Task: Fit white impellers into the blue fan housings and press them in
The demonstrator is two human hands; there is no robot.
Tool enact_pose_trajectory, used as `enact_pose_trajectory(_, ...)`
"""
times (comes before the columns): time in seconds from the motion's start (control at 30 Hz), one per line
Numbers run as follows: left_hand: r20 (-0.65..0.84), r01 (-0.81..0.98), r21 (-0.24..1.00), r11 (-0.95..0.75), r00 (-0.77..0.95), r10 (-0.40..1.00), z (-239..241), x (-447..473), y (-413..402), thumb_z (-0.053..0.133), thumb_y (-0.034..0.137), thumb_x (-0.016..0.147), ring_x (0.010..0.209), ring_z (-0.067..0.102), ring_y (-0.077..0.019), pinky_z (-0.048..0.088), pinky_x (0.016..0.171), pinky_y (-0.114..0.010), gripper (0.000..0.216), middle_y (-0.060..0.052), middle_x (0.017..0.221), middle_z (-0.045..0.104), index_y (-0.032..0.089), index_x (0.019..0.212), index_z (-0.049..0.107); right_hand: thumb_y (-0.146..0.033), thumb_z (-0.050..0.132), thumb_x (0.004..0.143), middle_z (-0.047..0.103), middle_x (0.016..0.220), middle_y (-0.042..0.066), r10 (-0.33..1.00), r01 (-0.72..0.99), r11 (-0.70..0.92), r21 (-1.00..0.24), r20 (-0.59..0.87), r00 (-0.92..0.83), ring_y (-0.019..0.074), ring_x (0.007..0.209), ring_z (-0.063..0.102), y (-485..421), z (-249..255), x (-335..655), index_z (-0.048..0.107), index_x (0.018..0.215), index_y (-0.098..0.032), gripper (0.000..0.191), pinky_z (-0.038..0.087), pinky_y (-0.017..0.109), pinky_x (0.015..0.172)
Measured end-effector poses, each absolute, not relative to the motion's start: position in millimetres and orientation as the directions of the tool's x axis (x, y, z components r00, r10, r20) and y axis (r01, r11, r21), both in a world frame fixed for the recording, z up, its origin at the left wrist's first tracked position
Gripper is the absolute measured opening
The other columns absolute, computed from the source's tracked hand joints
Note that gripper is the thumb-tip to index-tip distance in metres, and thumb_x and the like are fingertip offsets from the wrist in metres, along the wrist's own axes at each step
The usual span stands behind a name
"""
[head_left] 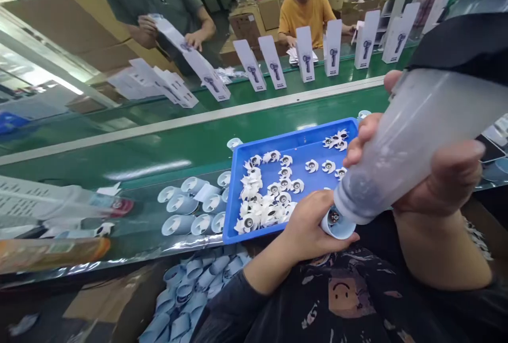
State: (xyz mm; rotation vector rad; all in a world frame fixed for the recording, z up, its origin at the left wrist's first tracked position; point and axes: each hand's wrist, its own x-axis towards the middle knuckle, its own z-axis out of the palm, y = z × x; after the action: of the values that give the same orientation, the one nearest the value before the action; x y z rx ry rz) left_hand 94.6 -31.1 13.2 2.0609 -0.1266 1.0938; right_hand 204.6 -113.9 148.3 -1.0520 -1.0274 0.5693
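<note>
My left hand (313, 226) is closed around a light blue cylindrical housing (337, 229), open end up, with a small motor or hub part showing inside. My right hand (432, 184) wraps round a large translucent bottle-shaped tool (420, 126) with a black collar and a green top. The tool is tilted, its narrow end down at the housing's rim; whether they touch I cannot tell. Just beyond my hands lies a blue tray (232, 189) with many white fan impellers (273, 210), heaped on its left and scattered on its right.
Several light blue housings (182, 202) stand left of the tray, and more fill a box (190, 290) below. White cartons (305, 60) line the green conveyor (190, 147). Across it are a person in grey (166, 4) handling cartons and a person in yellow (304, 15). Plastic-wrapped items (59, 200) lie left.
</note>
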Motion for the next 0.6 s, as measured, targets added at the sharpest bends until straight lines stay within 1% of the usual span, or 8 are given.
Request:
enact_pose_trajectory(0.07, 0.761, -0.441, 0.577, -0.688, 0.597, 0.255, 18, 99, -37, 0.071, 0.048, 0.081, 0.075, 0.068, -0.0200, 0.056, 0.069, -0.033, 0.036, -0.005, 0.086, 0.071, 0.018, 0.099, 0.060, -0.059, 0.081, 0.068, 0.064, 0.078, 0.002, 0.798, 0.058, 0.452, -0.890, 0.433, 0.420, 0.0166, 0.069, 0.064, -120, 144, 208, 0.067, 0.084, -0.019, 0.045, 0.057, 0.030, 0.061)
enact_pose_trajectory(0.13, 0.776, -0.458, 0.562, -0.688, 0.580, 0.247, 21, 101, -40, 0.069, 0.047, 0.083, 0.076, 0.069, -0.0200, 0.056, 0.069, -0.033, 0.035, -0.006, 0.087, 0.072, 0.018, 0.098, 0.058, -0.058, 0.080, 0.071, 0.063, 0.079, 0.003, 0.801, 0.055, 0.450, -0.891, 0.430, 0.417, 0.0163, 0.070, 0.064, -124, 143, 208, 0.067, 0.085, -0.018, 0.044, 0.057, 0.029, 0.059)
enact_pose_trajectory(0.2, 0.785, -0.461, 0.553, -0.694, 0.568, 0.248, 23, 101, -42, 0.068, 0.046, 0.084, 0.077, 0.070, -0.0203, 0.057, 0.069, -0.033, 0.034, -0.006, 0.087, 0.072, 0.018, 0.100, 0.057, -0.058, 0.079, 0.073, 0.063, 0.079, 0.003, 0.803, 0.069, 0.432, -0.899, 0.419, 0.424, 0.0162, 0.070, 0.064, -127, 144, 208, 0.066, 0.084, -0.018, 0.043, 0.057, 0.029, 0.058)
enact_pose_trajectory(0.3, 0.788, -0.437, 0.549, -0.713, 0.555, 0.266, 25, 102, -44, 0.066, 0.046, 0.085, 0.079, 0.071, -0.0209, 0.057, 0.070, -0.034, 0.035, -0.007, 0.089, 0.073, 0.018, 0.104, 0.056, -0.057, 0.077, 0.076, 0.063, 0.083, 0.003, 0.792, 0.086, 0.455, -0.886, 0.447, 0.417, 0.0163, 0.071, 0.064, -126, 142, 207, 0.066, 0.085, -0.019, 0.041, 0.058, 0.030, 0.060)
enact_pose_trajectory(0.43, 0.785, -0.413, 0.550, -0.726, 0.552, 0.281, 26, 102, -47, 0.066, 0.046, 0.086, 0.083, 0.071, -0.0220, 0.057, 0.072, -0.035, 0.038, -0.007, 0.092, 0.073, 0.018, 0.110, 0.056, -0.057, 0.077, 0.076, 0.065, 0.088, 0.002, 0.775, 0.079, 0.482, -0.873, 0.467, 0.426, 0.0172, 0.074, 0.066, -121, 139, 207, 0.066, 0.095, -0.023, 0.041, 0.059, 0.031, 0.064)
enact_pose_trajectory(0.5, 0.731, -0.369, 0.595, -0.714, 0.617, 0.291, 21, 97, -42, 0.068, 0.048, 0.085, 0.087, 0.072, -0.0236, 0.058, 0.075, -0.037, 0.047, -0.007, 0.097, 0.074, 0.019, 0.119, 0.055, -0.061, 0.077, 0.075, 0.066, 0.087, 0.000, 0.778, 0.059, 0.471, -0.880, 0.445, 0.444, 0.0178, 0.073, 0.066, -122, 140, 212, 0.065, 0.104, -0.026, 0.046, 0.059, 0.032, 0.064)
enact_pose_trajectory(0.53, 0.675, -0.321, 0.630, -0.707, 0.677, 0.293, 17, 94, -37, 0.069, 0.051, 0.083, 0.089, 0.072, -0.0248, 0.058, 0.077, -0.038, 0.055, -0.008, 0.101, 0.074, 0.020, 0.126, 0.053, -0.062, 0.077, 0.074, 0.066, 0.087, 0.000, 0.778, 0.047, 0.459, -0.887, 0.427, 0.461, 0.0177, 0.073, 0.066, -125, 142, 216, 0.065, 0.109, -0.028, 0.050, 0.059, 0.032, 0.064)
enact_pose_trajectory(0.6, 0.522, -0.161, 0.695, -0.700, 0.783, 0.338, 3, 85, -20, 0.073, 0.053, 0.079, 0.097, 0.072, -0.0278, 0.058, 0.083, -0.042, 0.068, -0.010, 0.112, 0.073, 0.022, 0.135, 0.050, -0.062, 0.077, 0.074, 0.065, 0.091, -0.001, 0.751, 0.062, 0.454, -0.889, 0.419, 0.510, 0.0168, 0.075, 0.066, -134, 143, 226, 0.065, 0.114, -0.030, 0.053, 0.060, 0.032, 0.068)
